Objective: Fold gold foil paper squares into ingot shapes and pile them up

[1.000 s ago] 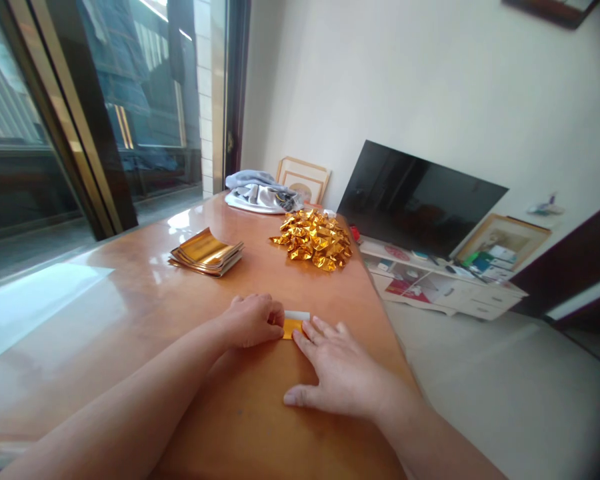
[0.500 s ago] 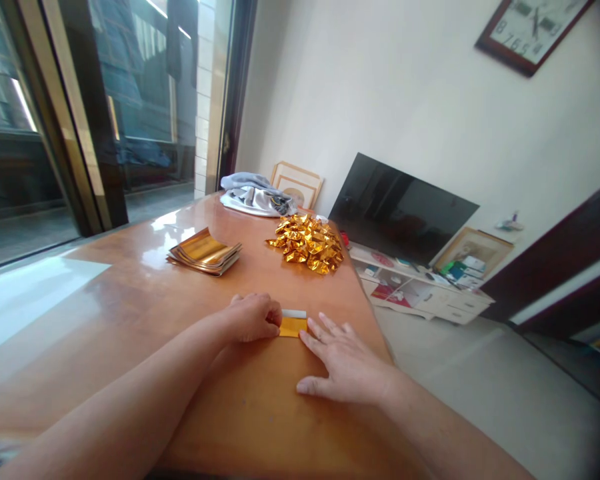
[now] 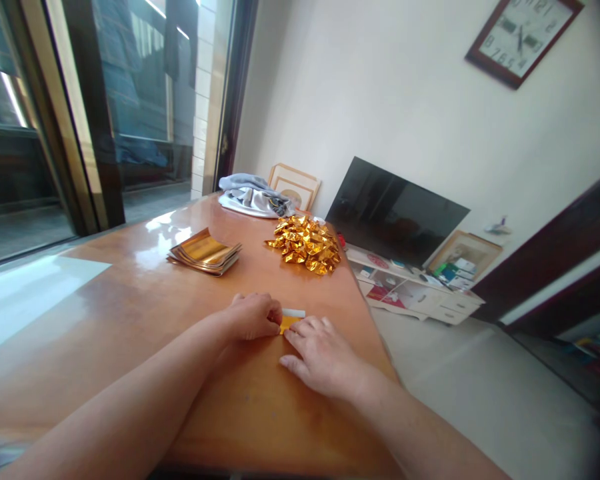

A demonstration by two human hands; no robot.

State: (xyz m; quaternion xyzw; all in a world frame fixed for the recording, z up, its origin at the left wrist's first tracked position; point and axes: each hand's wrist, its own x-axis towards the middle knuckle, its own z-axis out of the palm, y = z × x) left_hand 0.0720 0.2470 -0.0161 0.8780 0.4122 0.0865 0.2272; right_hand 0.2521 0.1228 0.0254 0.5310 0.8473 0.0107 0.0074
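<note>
One gold foil strip [image 3: 289, 324] lies on the wooden table [image 3: 130, 300]: left hand [image 3: 250, 317] closed on its left end, right hand [image 3: 325, 357] open, fingertips [image 3: 300, 327] upon it; crumpled foil pile [image 3: 304, 244] at 12 o'clock, foil sheet stack [image 3: 204, 253] at 11 o'clock.

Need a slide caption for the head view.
Left hand and right hand at a gold foil piece on a wooden table, with a foil stack and crumpled gold pile beyond.

Our surface: glossy wooden table [image 3: 260, 420]
Our stack: gold foil sheets [image 3: 205, 252]
Our heap: crumpled gold foil pieces [image 3: 303, 245]
Our bundle: grey cloth [image 3: 253, 190]
Our strip: folded gold foil [image 3: 287, 325]
</note>
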